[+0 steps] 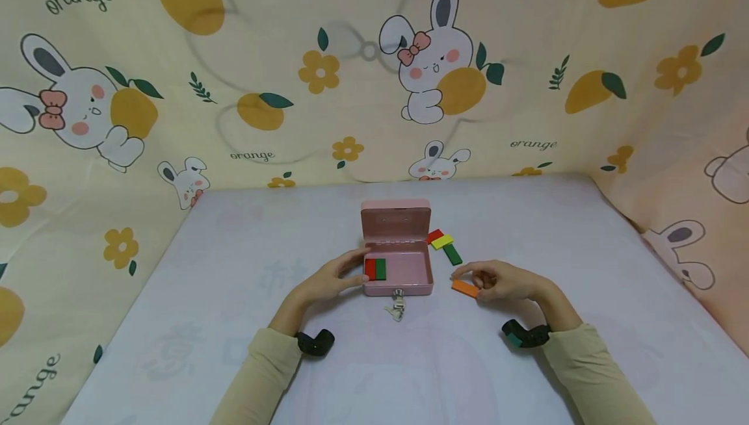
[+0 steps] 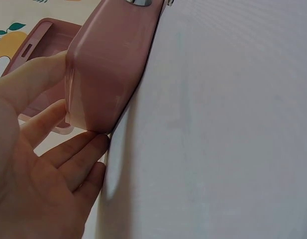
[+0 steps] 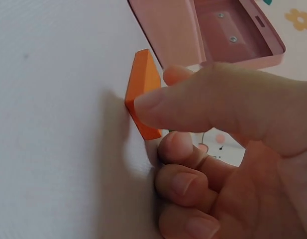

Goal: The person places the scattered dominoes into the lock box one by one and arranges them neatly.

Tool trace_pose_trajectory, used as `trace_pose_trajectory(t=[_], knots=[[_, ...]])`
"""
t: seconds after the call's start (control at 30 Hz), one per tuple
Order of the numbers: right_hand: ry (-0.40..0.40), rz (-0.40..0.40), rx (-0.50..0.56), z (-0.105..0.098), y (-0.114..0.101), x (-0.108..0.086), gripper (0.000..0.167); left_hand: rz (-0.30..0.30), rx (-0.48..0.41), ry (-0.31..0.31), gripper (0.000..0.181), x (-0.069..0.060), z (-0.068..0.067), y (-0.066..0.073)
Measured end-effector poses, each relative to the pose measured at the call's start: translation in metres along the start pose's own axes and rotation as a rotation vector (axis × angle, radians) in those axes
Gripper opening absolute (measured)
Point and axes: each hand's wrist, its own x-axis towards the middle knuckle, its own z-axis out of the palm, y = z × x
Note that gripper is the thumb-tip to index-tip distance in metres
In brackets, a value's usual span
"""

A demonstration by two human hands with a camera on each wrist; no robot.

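Observation:
A pink metal box (image 1: 409,290) stands with its lid raised at the back. Inside, against its left wall, a red block (image 1: 370,270) and a green block (image 1: 381,270) lie side by side. My left hand (image 1: 328,279) rests on the box's left side, thumb at the front corner and fingers fairly straight along the wall. Right of the box, my right hand (image 1: 510,280) pinches an orange block (image 1: 465,288) between thumb and index finger. The right wrist view shows the thumb over the orange block (image 3: 143,77), which is tilted at the table; the other fingers are curled beside it.
Off the box's right side lie a red block (image 1: 435,236), a yellow block (image 1: 442,242) overlapping it, and a green block (image 1: 452,255). Small keys (image 1: 398,310) hang at the box's front lock. Patterned cloth (image 1: 351,106) rises behind the white table (image 1: 175,321).

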Motion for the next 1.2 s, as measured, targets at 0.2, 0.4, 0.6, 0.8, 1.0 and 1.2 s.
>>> trace_pose_trajectory(t=[0.2, 0.4, 0.6, 0.8, 1.0, 1.2], knots=[[0.008, 0.004, -0.014, 0.0012, -0.0029, 0.0001, 0.042, -0.014, 0.008, -0.003, 0.065, -0.0001, 0.0, -0.0002], [0.074, 0.062, -0.038, 0.0034, -0.0022, 0.0032, 0.039, -0.03, 0.009, -0.001, 0.065, 0.0003, 0.0005, -0.0005], [0.088, 0.078, -0.024, 0.0035, 0.0011, 0.0042, 0.044, -0.044, 0.015, 0.009, 0.064, 0.0007, 0.0012, 0.0001], [0.071, 0.074, -0.01, 0.0021, 0.0029, 0.0026, 0.046, -0.046, 0.029, 0.013, 0.063, 0.001, 0.0013, 0.0021], [0.076, 0.069, -0.007, 0.0018, 0.0024, 0.0027, 0.043, -0.033, 0.021, 0.007, 0.064, 0.0013, 0.0007, 0.0011], [0.08, 0.075, 0.003, 0.0025, 0.0021, 0.0026, 0.043, -0.035, 0.005, 0.002, 0.064, 0.0006, 0.0008, 0.0006]])
